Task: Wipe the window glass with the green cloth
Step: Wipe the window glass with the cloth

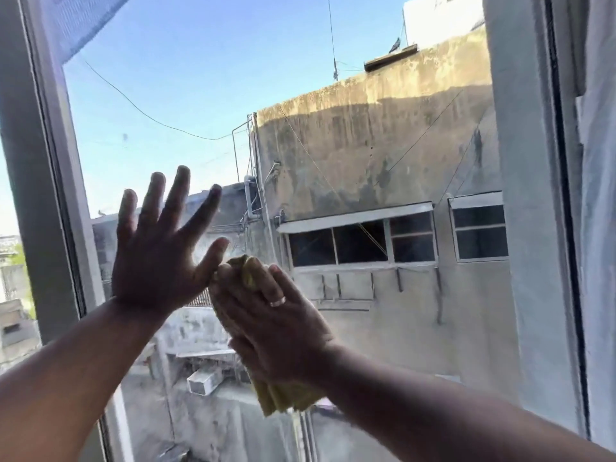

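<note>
Two bare forearms reach up and forward from the lower corners of the head view, converging toward the centre. The left hand is raised with its back to the camera, palm facing away, all five fingers spread wide and pointing upward, the thumb angled out to the right. The right hand sits just beside and slightly below it, its back also toward the camera, fingers together and curled, pressing forward, a band ring on one finger. The left thumb tip lies just beside the right hand's fingertips; whether they touch cannot be told.
</note>
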The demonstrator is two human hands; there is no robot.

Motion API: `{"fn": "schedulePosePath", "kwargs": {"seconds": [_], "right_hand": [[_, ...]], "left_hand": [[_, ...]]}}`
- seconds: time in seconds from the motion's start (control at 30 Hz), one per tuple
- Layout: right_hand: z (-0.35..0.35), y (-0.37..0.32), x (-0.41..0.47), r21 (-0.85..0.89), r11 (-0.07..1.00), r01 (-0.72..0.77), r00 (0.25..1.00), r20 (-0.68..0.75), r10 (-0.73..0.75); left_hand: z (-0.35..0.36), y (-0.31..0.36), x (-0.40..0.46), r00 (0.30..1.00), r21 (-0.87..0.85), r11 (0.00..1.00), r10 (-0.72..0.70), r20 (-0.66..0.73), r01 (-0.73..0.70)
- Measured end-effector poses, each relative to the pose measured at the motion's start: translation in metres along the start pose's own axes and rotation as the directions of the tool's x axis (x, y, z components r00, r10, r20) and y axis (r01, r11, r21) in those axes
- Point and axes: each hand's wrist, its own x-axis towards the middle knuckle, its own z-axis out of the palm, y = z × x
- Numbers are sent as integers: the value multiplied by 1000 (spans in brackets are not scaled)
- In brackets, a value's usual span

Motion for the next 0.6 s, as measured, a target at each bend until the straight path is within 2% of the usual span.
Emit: {"fn": "schedulePosePath", "kwargs": {"seconds": [0.03, 0.07, 0.1, 0.13, 0.17, 0.2, 0.27, 0.3, 0.33, 0.37, 0.4, 0.43, 0.47, 0.5, 0.53, 0.57, 0.6], "right_hand": [[0, 16, -6, -13, 999, 47, 999, -11, -47], [-1, 36, -12, -30, 999, 31, 999, -9, -32], [-4, 59, -19, -66, 996, -56, 998, -27, 54], [-7, 84, -26, -104, 972, -209, 977, -64, 204], [-11, 110, -35, -133, 910, -393, 918, -104, 382], [-15, 135, -45, -144, 810, -569, 822, -125, 555], [-24, 163, -56, -58, 539, -840, 541, -155, 826], [-24, 161, -52, 48, 427, -903, 415, -154, 897], [-22, 148, -43, 136, 365, -921, 345, -152, 926], [-18, 124, -35, 171, 388, -906, 364, -159, 918], [-11, 93, -33, 156, 504, -849, 481, -162, 861], [-2, 59, -39, 109, 687, -718, 672, -147, 726], [4, 29, -52, 26, 865, -501, 859, -106, 501], [6, 14, -73, -89, 970, -227, 974, -30, 225], [8, 20, -92, -161, 987, 25, 998, 63, -15], [8, 39, -110, -193, 968, 163, 983, 111, -144], [8, 61, -122, -207, 963, 170, 984, 87, -155]], "left_hand": [[0, 0, 0, 1000, 3, 1000, -9, 8, 9], [-1, 1, -1, 1000, 4, 1000, -12, 18, 12], [-1, 1, 0, 1000, 1, 1000, -10, 23, 10], [-1, 0, 1, 1000, -3, 1000, -6, 23, 6], [-1, -2, 2, 1000, -7, 1000, -3, 21, 3], [0, -1, 2, 1000, -4, 1000, -1, 17, 1], [3, -1, 0, 1000, 19, 1000, 0, 5, 0], [4, -1, 1, 1000, 30, 1000, 1, 0, -1], [5, -2, 2, 1000, 34, 999, 4, -2, -4], [5, -4, 3, 1000, 30, 1000, 6, 1, -6], [4, -4, 2, 1000, 19, 1000, 1, 9, -1], [4, -4, 2, 1000, 11, 1000, -4, 19, 4], [4, -3, 1, 1000, 9, 1000, -6, 28, 6], [3, -2, 0, 999, 5, 1000, -7, 34, 7], [2, -2, 0, 999, -2, 1000, -9, 36, 9], [1, -1, 0, 999, -12, 1000, -10, 37, 10], [1, -1, 0, 999, -21, 1000, -13, 37, 14]]}}
